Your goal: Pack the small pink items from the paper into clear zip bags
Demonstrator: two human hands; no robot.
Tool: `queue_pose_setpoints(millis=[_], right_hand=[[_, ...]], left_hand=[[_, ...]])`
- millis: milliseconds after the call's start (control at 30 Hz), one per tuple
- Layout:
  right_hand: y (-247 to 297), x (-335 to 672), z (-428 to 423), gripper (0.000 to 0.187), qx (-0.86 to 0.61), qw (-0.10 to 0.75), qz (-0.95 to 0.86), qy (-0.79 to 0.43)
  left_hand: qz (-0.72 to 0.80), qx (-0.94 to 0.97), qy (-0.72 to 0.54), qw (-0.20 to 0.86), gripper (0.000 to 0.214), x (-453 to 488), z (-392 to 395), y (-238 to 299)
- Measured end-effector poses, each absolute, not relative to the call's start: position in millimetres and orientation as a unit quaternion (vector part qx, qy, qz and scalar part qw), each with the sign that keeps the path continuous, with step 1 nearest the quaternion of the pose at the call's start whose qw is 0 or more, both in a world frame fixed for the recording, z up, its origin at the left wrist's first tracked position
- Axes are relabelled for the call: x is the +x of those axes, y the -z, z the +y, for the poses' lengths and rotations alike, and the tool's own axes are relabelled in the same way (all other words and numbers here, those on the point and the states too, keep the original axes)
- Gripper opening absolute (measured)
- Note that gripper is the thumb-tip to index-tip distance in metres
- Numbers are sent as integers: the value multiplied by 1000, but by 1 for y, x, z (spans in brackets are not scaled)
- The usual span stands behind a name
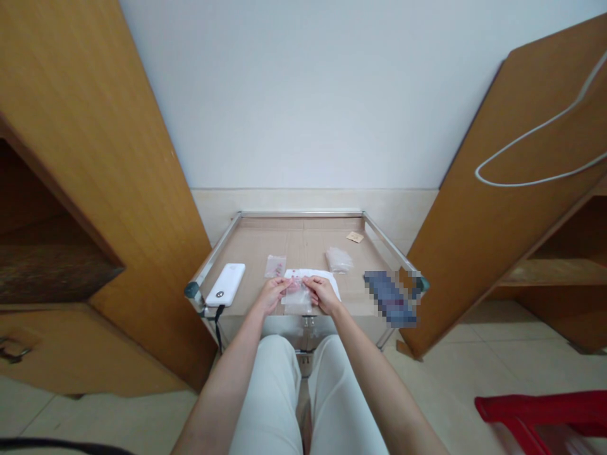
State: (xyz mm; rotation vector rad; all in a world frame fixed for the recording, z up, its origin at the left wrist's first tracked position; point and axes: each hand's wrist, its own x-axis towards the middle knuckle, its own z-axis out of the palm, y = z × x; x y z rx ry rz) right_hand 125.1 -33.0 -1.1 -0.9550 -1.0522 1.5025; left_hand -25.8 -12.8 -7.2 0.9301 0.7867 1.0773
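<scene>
Both my hands meet over the front of a small metal-framed table. My left hand and my right hand pinch the two sides of a small clear plastic bag with tiny pink bits in it. The bag sits over a white sheet lying on the tabletop. Fingers of both hands are closed on the bag's edges.
A white power bank with a black cable lies at the table's left front. Two more clear bags and a small tan tag lie farther back. Wooden cabinets flank both sides; a red stool stands at lower right.
</scene>
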Motion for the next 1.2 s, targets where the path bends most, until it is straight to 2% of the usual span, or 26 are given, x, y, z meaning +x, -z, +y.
queue_pose_setpoints(millis=[167, 400, 900, 1200], right_hand=[[3, 125, -33, 30, -406, 502, -459, -611], [6, 123, -33, 31, -432, 508, -483, -568], [7, 122, -33, 24, -444, 512, -467, -569], [9, 122, -32, 29, -443, 525, -452, -569]], left_hand=[[355, 400, -491, 687, 10, -26, -10, 11], [361, 456, -463, 669, 17, -24, -12, 9], [380, 497, -460, 630, 21, -24, -10, 13], [376, 464, -455, 660, 29, -23, -13, 9]])
